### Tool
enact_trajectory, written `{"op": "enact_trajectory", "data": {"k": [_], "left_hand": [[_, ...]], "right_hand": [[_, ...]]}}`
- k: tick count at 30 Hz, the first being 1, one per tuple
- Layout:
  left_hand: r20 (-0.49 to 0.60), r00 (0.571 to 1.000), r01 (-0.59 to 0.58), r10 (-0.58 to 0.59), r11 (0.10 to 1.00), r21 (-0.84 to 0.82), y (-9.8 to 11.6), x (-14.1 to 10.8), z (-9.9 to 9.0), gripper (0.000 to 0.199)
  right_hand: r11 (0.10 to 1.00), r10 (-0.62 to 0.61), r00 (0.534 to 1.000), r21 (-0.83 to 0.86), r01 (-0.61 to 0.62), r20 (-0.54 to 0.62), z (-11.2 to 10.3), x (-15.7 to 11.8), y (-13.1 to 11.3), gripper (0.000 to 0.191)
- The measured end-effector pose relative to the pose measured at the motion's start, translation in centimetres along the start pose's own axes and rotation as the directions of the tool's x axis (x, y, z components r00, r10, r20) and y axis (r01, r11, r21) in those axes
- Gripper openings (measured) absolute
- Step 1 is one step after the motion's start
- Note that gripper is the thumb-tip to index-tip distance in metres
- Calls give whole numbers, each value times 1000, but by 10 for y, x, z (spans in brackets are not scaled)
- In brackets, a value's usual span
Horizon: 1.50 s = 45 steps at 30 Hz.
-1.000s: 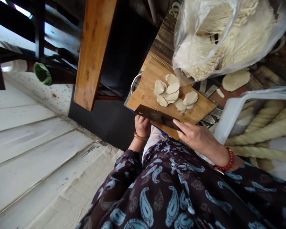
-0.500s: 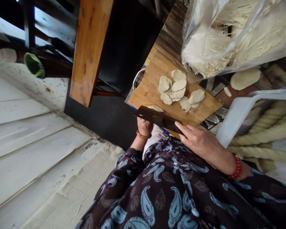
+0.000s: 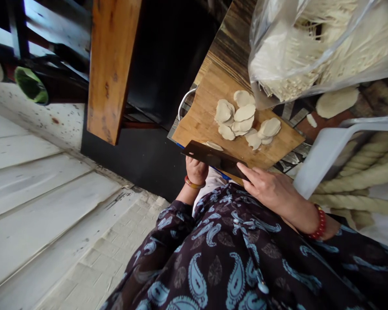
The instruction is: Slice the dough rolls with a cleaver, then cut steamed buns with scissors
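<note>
My right hand is closed on a dark cleaver, its index finger laid along the broad blade. Beside the blade's far left end is my left hand, fingers curled; whatever they hold is hidden behind the cleaver. A pale slice shows just past the blade's upper edge. Several thin, pale oval slices lie overlapping in a pile on the wooden cutting board, with a smaller cluster to their right.
A clear plastic bag of thin pale strips stands at the upper right. Below it, a white plastic bin holds thick, pale twisted rolls. One large oval piece lies between them. A wooden bench is at the left.
The view has shifted slightly. The cleaver has tilted a little, and the pale slice beyond its edge looks narrower and more separate. Both hands keep nearly the same place.
</note>
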<state>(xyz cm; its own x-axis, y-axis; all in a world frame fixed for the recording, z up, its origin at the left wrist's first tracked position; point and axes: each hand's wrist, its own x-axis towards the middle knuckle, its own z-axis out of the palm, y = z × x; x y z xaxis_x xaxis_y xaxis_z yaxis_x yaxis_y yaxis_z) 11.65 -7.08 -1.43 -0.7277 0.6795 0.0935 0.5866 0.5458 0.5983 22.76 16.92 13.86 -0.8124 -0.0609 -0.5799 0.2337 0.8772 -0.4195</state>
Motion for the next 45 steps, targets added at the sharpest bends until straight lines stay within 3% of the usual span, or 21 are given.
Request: {"op": "enact_trajectory", "data": {"k": [4,16,30,39,45], "left_hand": [[-80,990,-110,117,990,88,5,6,-4,22],[0,1000,-25,25,999,34,7,11,-9,27],[13,996,-92,91,987,135,13,20,-16,28],[96,994,-64,56,995,78,14,21,-19,31],[63,996,-69,63,994,89,13,21,-21,29]], "right_hand": [[1000,19,999,10,-19,48,-4,5,-2,47],[999,40,991,4,-40,125,-14,23,-7,47],[998,50,977,17,-55,207,-18,38,-9,49],[995,60,965,60,-77,254,-20,48,-9,49],[997,60,964,33,-71,260,-17,56,-13,49]]}}
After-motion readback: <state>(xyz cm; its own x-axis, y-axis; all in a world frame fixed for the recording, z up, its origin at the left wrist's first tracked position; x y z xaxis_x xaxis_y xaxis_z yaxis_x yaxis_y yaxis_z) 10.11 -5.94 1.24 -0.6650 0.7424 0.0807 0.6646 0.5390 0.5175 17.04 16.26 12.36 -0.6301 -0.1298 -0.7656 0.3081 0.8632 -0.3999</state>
